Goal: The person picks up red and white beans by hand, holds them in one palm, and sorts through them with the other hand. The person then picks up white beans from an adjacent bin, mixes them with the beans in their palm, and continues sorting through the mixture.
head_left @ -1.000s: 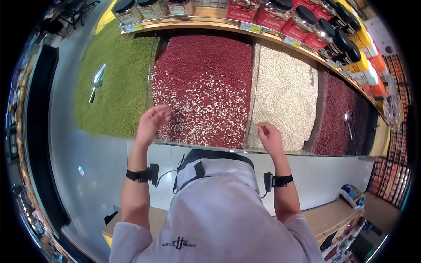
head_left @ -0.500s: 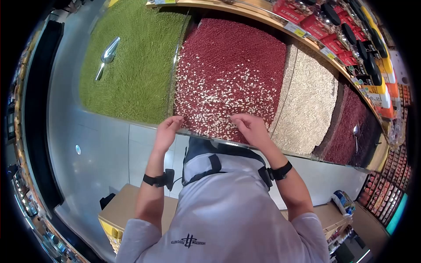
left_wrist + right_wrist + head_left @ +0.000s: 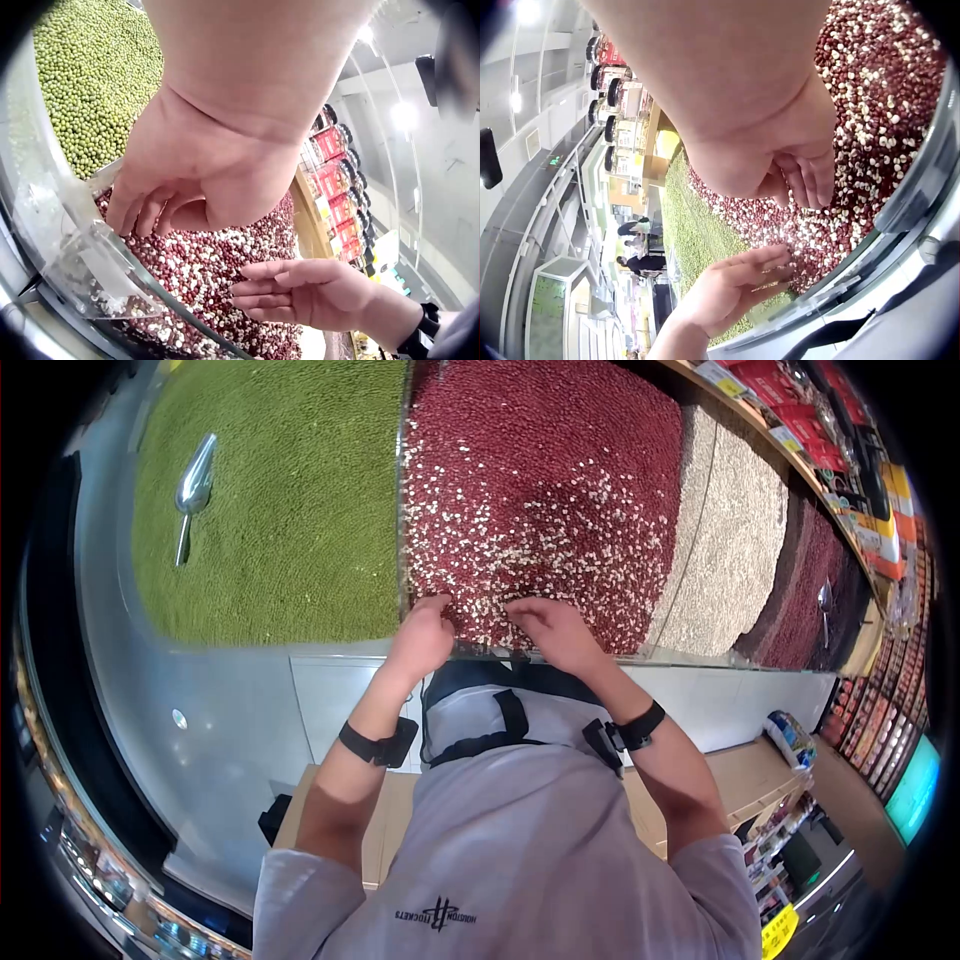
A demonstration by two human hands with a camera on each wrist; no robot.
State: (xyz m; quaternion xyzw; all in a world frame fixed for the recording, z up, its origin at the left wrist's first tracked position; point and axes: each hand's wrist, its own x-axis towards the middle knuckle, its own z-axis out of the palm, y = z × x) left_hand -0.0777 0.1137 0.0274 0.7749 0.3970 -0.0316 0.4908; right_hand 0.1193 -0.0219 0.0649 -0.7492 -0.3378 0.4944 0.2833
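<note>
Both bare hands are low over a bin of dark red beans strewn with small white grains. My left hand is at the near left corner of this bin, fingers relaxed and pointing down; in the left wrist view its fingertips are right at the beans. A short way to its right is my right hand, palm turned toward the left one. Seen from the left wrist, the right hand has its fingers nearly straight. No object shows in either hand.
Green beans with a metal scoop fill the bin at left. To the right lie pale grains, then another dark red bin. A clear front panel edges the bins. Packaged jars line the shelf behind.
The head view has shifted closer to the bins. The right hand moved left from beside the pale grains to the red beans, and the hands are now closer together.
</note>
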